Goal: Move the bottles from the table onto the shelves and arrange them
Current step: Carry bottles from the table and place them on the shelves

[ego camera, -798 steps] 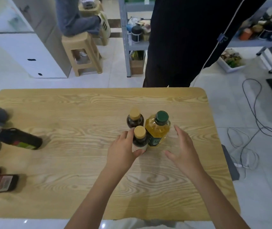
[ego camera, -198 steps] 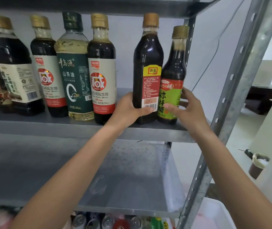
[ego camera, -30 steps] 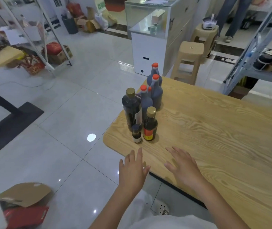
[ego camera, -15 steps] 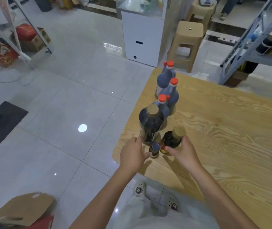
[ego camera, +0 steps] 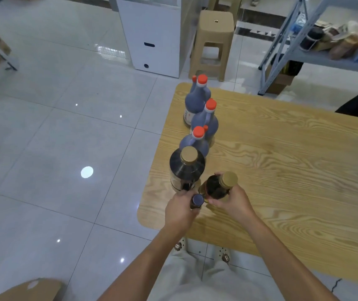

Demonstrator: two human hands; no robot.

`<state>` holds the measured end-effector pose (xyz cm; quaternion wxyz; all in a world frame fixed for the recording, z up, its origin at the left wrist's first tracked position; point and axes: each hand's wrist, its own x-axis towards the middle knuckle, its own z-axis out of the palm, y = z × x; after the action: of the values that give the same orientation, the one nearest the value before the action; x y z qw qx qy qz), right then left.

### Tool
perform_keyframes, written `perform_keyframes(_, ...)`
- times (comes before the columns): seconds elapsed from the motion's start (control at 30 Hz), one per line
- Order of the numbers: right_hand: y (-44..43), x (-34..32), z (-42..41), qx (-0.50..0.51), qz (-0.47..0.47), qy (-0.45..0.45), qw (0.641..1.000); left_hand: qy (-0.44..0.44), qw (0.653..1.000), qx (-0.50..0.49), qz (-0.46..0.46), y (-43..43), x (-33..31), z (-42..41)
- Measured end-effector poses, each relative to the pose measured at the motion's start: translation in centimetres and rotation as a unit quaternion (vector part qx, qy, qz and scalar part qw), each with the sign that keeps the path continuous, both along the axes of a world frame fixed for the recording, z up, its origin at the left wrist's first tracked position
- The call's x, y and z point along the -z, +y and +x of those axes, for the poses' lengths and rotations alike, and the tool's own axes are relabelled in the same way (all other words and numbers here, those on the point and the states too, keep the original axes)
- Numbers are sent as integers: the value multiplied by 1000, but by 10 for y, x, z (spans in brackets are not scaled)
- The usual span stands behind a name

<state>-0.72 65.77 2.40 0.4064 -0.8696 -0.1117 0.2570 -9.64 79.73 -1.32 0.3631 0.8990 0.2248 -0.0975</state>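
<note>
Several bottles stand along the left edge of the wooden table. My left hand is closed around a tiny dark bottle with a blue cap. My right hand grips a slim dark bottle with a gold cap, which leans to the right. Just behind them stands a wide dark bottle with a gold cap. Beyond it three dark jugs with red caps stand in a row towards the table's far corner.
A tan plastic stool and a white cabinet stand on the tiled floor past the table. A metal shelf with goods is at the upper right. A cardboard piece lies at the lower left.
My hands reached from the table's near edge to the bottles and closed on them: the left on the tiny bottle, the right on the slim gold-capped one, which now tilts.
</note>
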Motion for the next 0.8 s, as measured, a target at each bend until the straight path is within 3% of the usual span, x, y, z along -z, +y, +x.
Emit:
perform_keyframes(0.23, -8, 2, 7, -26, -25, -28, 999, -44, 998, -38, 6, -8, 3, -4)
perform_keyframes(0.5, -39, 2, 12, -126, -5, -14, 992, -16, 988, -155, -19, -39, -10, -31)
perform_keyframes(0.63, -50, -5, 18, -195, 5, 21, 980, -47, 953, -289, -76, -73, -25, -55)
perform_keyframes(0.8, -41, -35, 9, -299, 110, 68, 945, -131, 884, -429, -134, -113, -48, -97)
